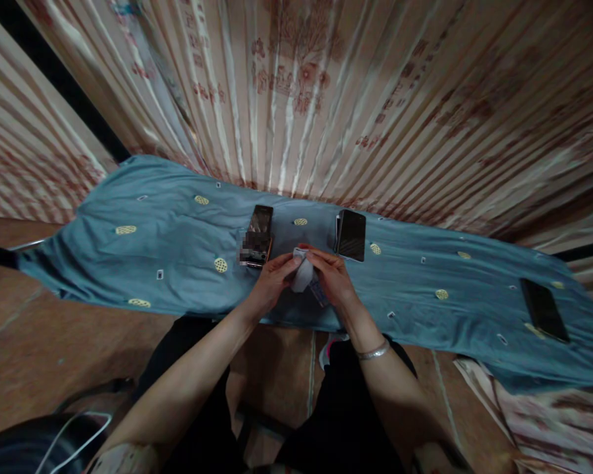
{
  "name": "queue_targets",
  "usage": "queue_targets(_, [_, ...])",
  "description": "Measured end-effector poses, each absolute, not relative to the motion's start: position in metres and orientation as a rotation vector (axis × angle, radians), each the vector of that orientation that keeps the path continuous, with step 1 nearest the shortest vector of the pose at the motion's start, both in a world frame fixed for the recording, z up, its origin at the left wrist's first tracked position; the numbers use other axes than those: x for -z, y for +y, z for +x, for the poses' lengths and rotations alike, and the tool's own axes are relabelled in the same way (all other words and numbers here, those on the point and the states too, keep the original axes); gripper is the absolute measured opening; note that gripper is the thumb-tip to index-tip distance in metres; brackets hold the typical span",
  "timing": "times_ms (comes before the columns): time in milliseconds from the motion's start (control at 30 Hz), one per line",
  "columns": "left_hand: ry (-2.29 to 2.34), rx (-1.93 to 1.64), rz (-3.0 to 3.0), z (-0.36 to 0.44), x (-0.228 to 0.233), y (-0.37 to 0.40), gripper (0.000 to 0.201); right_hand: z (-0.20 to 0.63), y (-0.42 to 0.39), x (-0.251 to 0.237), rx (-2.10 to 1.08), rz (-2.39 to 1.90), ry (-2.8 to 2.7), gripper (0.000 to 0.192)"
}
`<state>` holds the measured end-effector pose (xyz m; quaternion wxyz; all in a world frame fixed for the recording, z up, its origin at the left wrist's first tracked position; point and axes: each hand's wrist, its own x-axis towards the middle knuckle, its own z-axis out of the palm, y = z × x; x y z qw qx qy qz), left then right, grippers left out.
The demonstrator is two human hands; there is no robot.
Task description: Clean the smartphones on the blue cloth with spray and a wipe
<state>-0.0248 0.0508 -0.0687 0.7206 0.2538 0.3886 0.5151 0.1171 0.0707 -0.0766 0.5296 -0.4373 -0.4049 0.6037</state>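
Holding a small white object between both hands, just above the near edge of a blue cloth spread over a table. Left hand closing its fingers on the object's left side; right hand pinching the top and right side, thumb and fingertips clamped on it (what the object is, too small and dim to tell). Wearing a silver bracelet on the right wrist. Lying just beyond the hands: a dark phone to the left, another dark phone to the right, both flat on the cloth. Resting well apart at the far right end, a third phone. Hanging behind, a striped curtain.
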Motion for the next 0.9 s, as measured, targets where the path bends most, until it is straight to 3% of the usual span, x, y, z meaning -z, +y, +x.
queue_targets(167, [0.953,-1.122,0.537,-0.036,0.068,0.048,0.04,0.117,0.076,0.082,-1.293,-1.163,-1.263,0.04])
queue_targets(333, [1.034,-1.186,0.593,-0.048,0.071,0.046,0.039,0.129,0.071,0.087,-0.635,-1.48,-1.944,0.049])
queue_targets(533, [1.292,-1.266,1.38,-0.07,0.072,0.052,0.015,0.136,0.056,0.096,-0.459,-1.603,-2.301,0.049])
queue_targets(667, [1.294,-1.226,1.199,-0.072,0.074,0.051,0.024,0.142,0.06,0.096,-0.593,-1.648,-2.075,0.037])
queue_targets(800, [1.15,-1.2,0.64,-0.062,0.077,0.048,0.041,0.145,0.064,0.082,-1.074,-1.472,-1.569,0.031])
queue_targets(900, [1.043,-1.174,0.418,-0.055,0.073,0.045,0.035,0.144,0.06,0.067,-1.426,-1.302,-1.236,0.04])
